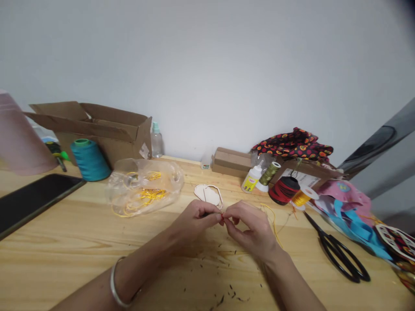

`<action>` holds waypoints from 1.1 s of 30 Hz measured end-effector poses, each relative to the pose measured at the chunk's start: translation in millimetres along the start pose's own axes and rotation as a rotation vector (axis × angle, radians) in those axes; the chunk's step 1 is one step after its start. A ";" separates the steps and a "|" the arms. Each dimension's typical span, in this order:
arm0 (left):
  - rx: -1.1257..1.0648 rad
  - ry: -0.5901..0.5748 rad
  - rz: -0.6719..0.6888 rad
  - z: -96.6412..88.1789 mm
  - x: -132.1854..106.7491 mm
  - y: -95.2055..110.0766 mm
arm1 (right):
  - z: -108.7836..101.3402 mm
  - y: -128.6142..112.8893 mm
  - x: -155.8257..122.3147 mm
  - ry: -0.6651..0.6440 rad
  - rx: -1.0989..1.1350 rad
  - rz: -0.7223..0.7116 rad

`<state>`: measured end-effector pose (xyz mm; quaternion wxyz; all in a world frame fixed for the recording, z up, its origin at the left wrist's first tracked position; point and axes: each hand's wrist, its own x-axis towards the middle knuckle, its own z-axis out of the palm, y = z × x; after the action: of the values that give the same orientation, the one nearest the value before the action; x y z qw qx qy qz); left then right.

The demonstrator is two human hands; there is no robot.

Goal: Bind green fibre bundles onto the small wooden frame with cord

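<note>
My left hand (198, 219) and my right hand (251, 226) meet over the table, thumbs and forefingers pinched together. Between the fingertips shows a tiny red piece (222, 217), mostly hidden, so its kind is unclear. Just beyond my hands lie flat, pale rounded pieces (207, 194) with a thin dark red cord along their edge. A yellow cord (274, 218) runs on the table beside my right hand. Small dark scraps (231, 287) are scattered below my hands.
At left are a phone (35, 198), teal thread cone (90, 160), open carton (106, 125) and plastic bag (123, 190) of yellow cord. To the right lie a glue bottle (252, 178), red thread spool (284, 190), black scissors (339, 255) and blue ribbon (361, 226).
</note>
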<state>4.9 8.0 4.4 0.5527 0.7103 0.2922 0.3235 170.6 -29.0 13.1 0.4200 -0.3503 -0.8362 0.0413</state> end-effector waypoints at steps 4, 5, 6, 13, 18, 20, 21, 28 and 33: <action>-0.016 -0.009 -0.001 0.0 -0.5 0.6 | -0.1 0.5 0.5 0.012 0.009 -0.045; -0.027 -0.011 -0.001 0.0 -0.7 1.6 | -0.4 0.5 0.8 0.015 0.004 -0.058; -0.041 -0.011 -0.004 0.0 -0.8 2.8 | -0.6 0.4 1.1 0.019 -0.004 -0.070; -0.133 -0.007 -0.040 0.0 -0.4 4.3 | -2.5 0.7 2.2 0.060 -0.034 -0.135; -0.161 -0.044 -0.057 0.3 -0.4 -0.2 | -3.2 3.0 -0.2 0.032 -0.055 -0.133; -0.165 -0.049 -0.066 0.8 -0.5 -0.6 | -3.3 3.8 -1.4 -0.004 -0.076 -0.126; -0.165 -0.051 -0.071 1.0 -0.5 -0.6 | -3.4 4.2 -2.0 -0.022 -0.089 -0.124; -0.148 -0.055 -0.056 2.4 0.9 -1.4 | -3.9 5.4 -4.4 -0.093 -0.150 -0.103; -0.067 -0.043 -0.067 1.9 0.8 -0.7 | -4.5 3.2 -2.2 -0.060 -0.122 -0.086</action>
<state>6.9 7.7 3.5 0.5929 0.6880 0.2927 0.2991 176.5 -28.9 13.3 0.3743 -0.3376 -0.8635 -0.0172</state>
